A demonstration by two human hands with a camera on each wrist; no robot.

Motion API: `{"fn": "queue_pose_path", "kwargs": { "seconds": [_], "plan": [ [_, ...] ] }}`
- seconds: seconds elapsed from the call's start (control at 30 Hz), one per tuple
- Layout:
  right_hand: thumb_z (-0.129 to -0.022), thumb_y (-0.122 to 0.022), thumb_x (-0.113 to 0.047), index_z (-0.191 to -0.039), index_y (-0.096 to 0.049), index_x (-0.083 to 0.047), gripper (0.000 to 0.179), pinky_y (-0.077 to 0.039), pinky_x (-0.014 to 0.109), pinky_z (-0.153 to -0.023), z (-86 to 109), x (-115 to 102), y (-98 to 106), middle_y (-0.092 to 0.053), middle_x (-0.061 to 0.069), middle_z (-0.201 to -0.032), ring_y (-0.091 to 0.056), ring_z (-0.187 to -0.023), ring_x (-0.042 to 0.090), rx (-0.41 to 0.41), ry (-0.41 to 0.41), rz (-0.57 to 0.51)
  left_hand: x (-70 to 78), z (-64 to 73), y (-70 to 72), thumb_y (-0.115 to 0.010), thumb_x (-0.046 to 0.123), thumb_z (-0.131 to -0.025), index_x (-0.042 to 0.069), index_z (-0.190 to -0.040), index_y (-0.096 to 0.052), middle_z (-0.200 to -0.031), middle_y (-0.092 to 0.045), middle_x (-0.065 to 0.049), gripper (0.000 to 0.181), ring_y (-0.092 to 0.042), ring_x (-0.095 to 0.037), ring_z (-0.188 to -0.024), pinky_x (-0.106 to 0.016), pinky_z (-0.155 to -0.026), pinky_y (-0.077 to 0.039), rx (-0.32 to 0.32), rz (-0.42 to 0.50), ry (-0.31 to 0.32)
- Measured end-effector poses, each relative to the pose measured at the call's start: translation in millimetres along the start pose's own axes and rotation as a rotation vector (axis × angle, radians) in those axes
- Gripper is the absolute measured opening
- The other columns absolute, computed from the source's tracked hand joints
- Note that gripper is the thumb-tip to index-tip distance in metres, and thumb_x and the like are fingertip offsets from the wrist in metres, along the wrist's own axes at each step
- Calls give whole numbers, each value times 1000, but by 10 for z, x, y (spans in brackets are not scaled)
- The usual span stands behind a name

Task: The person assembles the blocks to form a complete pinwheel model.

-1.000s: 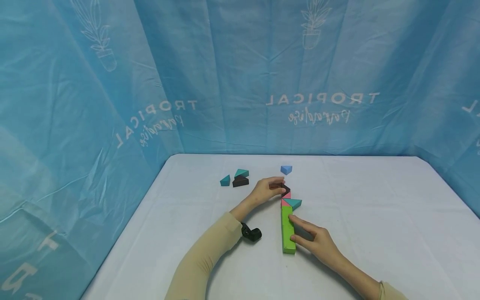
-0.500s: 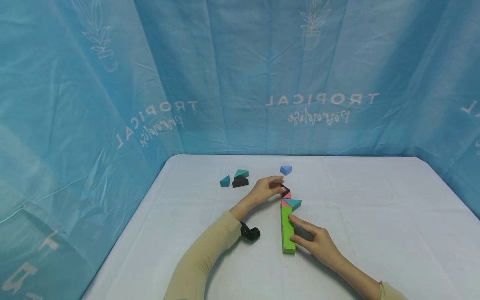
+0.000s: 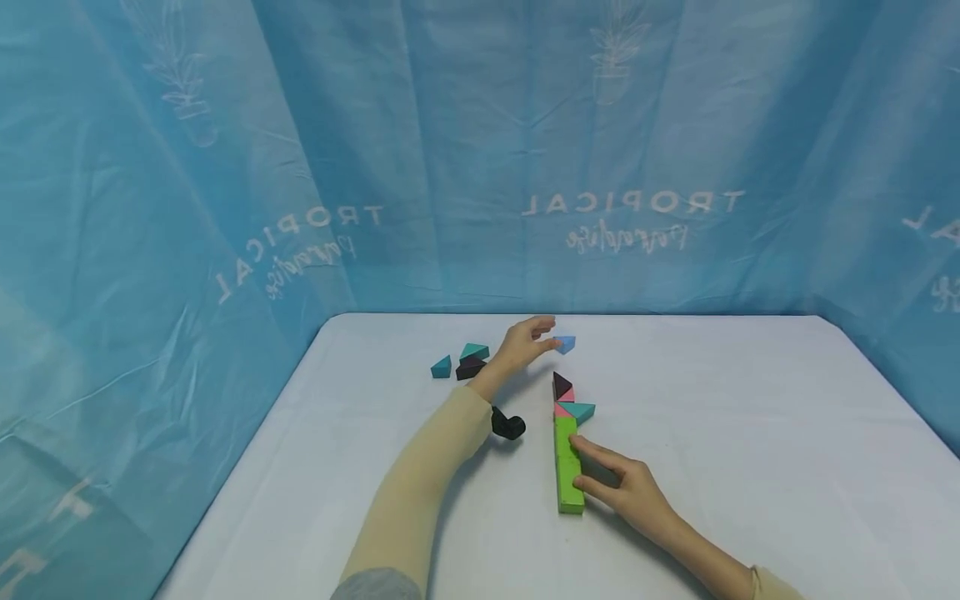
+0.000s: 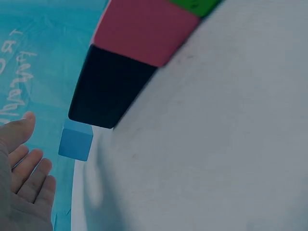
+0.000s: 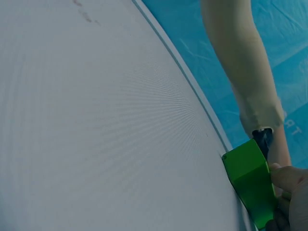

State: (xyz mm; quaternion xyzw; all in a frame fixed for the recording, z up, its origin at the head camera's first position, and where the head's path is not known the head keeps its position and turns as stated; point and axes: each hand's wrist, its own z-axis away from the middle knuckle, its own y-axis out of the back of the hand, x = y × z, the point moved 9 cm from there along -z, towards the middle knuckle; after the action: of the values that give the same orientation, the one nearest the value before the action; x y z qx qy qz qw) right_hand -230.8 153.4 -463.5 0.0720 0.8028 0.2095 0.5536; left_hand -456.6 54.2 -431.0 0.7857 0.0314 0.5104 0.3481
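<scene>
My left hand [image 3: 528, 342] reaches to the far side of the table, fingers loosely extended. Its thumb is close to a small blue triangular block [image 3: 565, 344]; in the left wrist view a gap shows between the hand and the blue block [image 4: 76, 140]. Toward me stands a line of blocks: a black triangle [image 3: 562, 386], pink triangles [image 3: 567, 397], a teal triangle [image 3: 578, 412] jutting right, and a long green section [image 3: 568, 467]. My right hand [image 3: 630, 492] rests thumb and index fingertips along the green section's right side.
Left of my left hand lie two teal blocks [image 3: 441, 367] and a dark block [image 3: 470, 368]. A black camera [image 3: 509, 426] is worn on the left wrist. A blue printed curtain [image 3: 450, 167] surrounds the white table [image 3: 712, 417].
My left hand has come off the black triangle and moved away from me to beside the blue block. The right hand stays at the green section. The head view has shifted slightly.
</scene>
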Motion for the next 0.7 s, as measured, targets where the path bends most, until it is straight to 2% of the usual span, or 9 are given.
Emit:
{"fn": "queue_pose_path", "kwargs": {
  "seconds": [0.2, 0.33, 0.43, 0.7],
  "plan": [
    [-85, -71, -11, -132, -53, 0, 52, -31, 15, -99, 2, -245, 25, -48, 15, -136, -42, -126, 33, 5, 8, -9, -62, -123, -72, -67, 18, -90, 3, -132, -53, -132, -55, -9, 47, -51, -20, -121, -22, -99, -40, -12, 25, 32],
    [-84, -71, -10, -131, -54, 1, 51, -32, 14, -99, 5, -291, 27, -49, 15, -135, -43, -125, 34, 1, 18, -11, -108, -145, -160, -67, 18, -89, 1, -132, -53, -130, -56, -10, 48, -52, -23, -119, -25, -97, -43, -35, 32, 58],
    [-85, -71, -9, -131, -54, 1, 51, -32, 14, -99, 6, -294, 14, -49, 16, -135, -43, -125, 34, 4, 27, -18, -135, -144, -218, -69, 19, -88, 1, -131, -54, -126, -59, -10, 49, -56, -23, -113, -26, -94, -45, -40, 10, 53],
    [-84, -71, -9, -131, -54, 0, 51, -31, 15, -99, -3, -289, 19, -49, 16, -135, -43, -125, 34, 7, 1, -16, -183, -173, -264, -70, 17, -87, 3, -126, -60, -120, -63, -9, 43, -61, -20, -103, -22, -86, -48, 30, -12, 40]
  ]
}}
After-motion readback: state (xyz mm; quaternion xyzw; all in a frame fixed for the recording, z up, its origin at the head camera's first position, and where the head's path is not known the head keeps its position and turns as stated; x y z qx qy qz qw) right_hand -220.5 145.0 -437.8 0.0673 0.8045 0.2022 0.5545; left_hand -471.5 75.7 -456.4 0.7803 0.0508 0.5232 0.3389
